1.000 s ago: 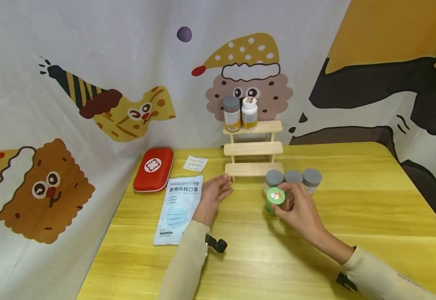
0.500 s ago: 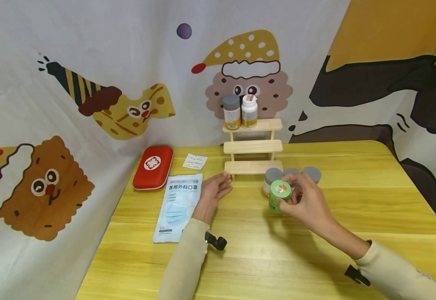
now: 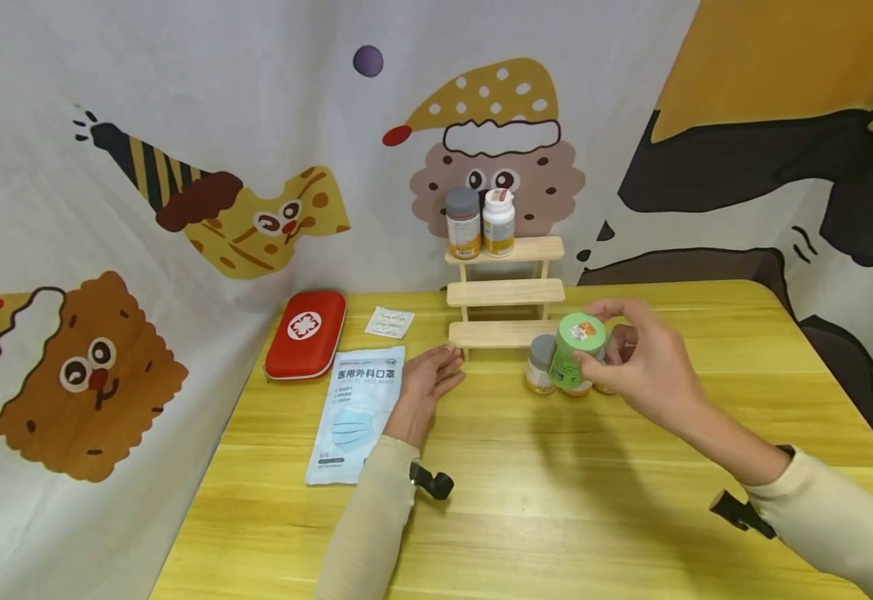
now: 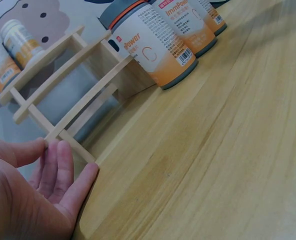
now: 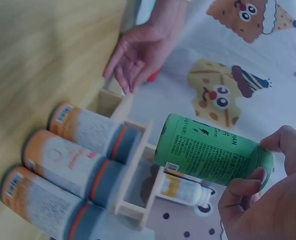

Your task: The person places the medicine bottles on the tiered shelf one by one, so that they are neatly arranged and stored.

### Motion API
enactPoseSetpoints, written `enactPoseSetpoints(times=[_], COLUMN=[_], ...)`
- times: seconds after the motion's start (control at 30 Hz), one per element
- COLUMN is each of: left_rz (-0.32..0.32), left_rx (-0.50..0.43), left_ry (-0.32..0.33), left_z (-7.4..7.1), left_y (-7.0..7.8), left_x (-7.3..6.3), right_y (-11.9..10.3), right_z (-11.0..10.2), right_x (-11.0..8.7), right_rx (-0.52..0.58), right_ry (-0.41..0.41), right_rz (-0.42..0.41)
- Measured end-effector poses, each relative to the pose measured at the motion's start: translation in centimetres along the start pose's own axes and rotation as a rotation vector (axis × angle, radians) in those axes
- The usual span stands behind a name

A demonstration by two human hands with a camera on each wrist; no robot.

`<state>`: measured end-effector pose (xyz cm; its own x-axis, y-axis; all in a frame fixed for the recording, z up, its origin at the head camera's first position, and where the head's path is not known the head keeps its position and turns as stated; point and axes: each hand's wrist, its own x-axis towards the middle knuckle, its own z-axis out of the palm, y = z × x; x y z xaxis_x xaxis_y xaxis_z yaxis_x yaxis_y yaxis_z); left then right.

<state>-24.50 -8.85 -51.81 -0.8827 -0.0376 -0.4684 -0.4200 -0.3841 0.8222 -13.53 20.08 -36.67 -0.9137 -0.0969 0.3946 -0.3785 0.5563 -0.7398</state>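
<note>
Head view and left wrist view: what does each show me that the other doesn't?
Only the head view shows the red case, mask packet, sachet, and the right hand holding the green bottle. Only the left wrist view shows readable "Power" lettering on the gray-capped bottles. Both show the left hand at the rack, two bottles on its top shelf, and those gray-capped bottles.

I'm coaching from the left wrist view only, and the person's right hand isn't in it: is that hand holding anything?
Observer: Yes, the right hand grips a green bottle.
Operator: Is it set down?
Observer: No, the right wrist view shows it held clear of the table.
Operator: Anything lying on the person's left that I'm missing?
Observer: Yes, the head view shows a face mask packet, partly hidden by the left sleeve.
</note>
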Motion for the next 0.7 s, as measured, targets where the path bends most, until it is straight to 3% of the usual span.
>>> enactPoseSetpoints(times=[0.2,0.47,0.7], left_rz=[0.007,0.006,-0.001], left_rx=[-0.011,-0.015,-0.010], left_ry=[-0.006,-0.012,-0.016], left_z=[-0.1,-0.1,-0.1], left_y=[-0.1,0.1,0.0], left_x=[0.1,-0.1,0.1], right_y=[-0.5,-0.3,1.0], right_z=[-0.8,-0.8,-1.0], right_x=[1.7,4.5,7.0], right_rx=[0.030,0.097,0.022], right_ry=[0.010,0.056,0.083], right_rz=[-0.008,-0.081,-0.071])
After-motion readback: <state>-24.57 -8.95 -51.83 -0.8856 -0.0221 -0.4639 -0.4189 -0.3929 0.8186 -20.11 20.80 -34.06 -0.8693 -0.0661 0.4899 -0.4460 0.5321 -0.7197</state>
